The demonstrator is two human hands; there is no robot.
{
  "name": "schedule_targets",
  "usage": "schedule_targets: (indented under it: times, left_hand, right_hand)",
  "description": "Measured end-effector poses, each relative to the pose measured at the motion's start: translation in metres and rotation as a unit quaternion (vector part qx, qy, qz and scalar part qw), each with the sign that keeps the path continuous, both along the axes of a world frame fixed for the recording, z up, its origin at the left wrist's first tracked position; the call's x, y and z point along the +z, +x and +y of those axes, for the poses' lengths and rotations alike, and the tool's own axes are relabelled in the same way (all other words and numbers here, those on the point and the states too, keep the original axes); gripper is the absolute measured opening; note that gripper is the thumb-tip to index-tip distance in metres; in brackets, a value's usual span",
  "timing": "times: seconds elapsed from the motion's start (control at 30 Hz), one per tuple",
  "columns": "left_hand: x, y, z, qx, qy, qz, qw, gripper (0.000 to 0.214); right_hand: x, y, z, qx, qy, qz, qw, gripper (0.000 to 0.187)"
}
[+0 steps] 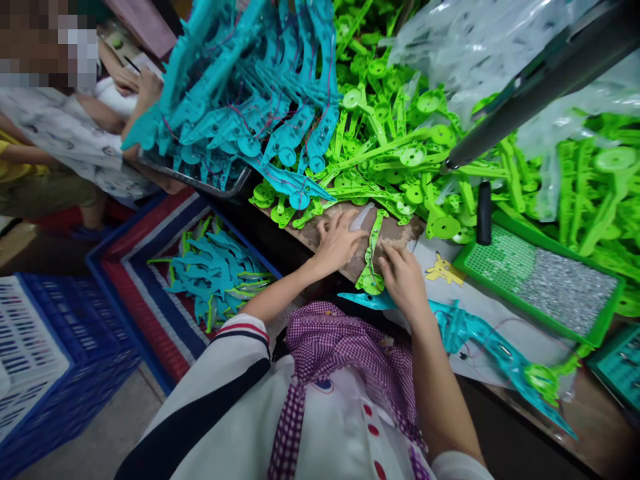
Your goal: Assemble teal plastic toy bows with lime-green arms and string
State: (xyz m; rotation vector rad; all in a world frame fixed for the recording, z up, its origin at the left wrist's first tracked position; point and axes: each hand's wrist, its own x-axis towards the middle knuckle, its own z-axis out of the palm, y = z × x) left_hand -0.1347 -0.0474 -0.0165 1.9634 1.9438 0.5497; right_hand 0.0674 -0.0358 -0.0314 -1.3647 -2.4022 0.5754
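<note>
The left hand lies palm downward with its fingers spread apart; the right hand is slightly curled. Both bare forearms extend forward.

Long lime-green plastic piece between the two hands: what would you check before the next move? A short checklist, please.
1. Long lime-green plastic piece resting on the worn brown tabletop: ok.
2. Bare left hand beside it: ok.
3. Bare right hand touching it: cannot tell.
4. Right forearm away from the long turquoise plastic piece: not ok, the arm crosses over it.
5. Green rectangular plastic tray stocked with small silvery pieces: ok.
</note>
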Motion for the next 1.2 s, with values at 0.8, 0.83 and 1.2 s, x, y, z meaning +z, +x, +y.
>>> schedule_targets:
  times: [0.8, 0.83, 1.2]
  left_hand:
    - [0.001, -0.025, 0.003, 0.022, 0.041, -0.088, 0.995, 0.023]
    - [0.001, -0.029, 0.001, 0.023, 0.046, -0.099, 0.994, 0.024]
    - [0.013, -0.012, 0.005, 0.047, -0.109, -0.016, 0.993, 0.069]
  right_hand:
    - [-0.003, -0.001, 0.006, 0.013, -0.017, -0.028, 0.999, 0.05]
    - [-0.002, 0.0, 0.006, 0.016, -0.02, -0.017, 1.0, 0.049]
    - [-0.001, 0.0, 0.001, 0.035, -0.012, -0.023, 0.999, 0.046]
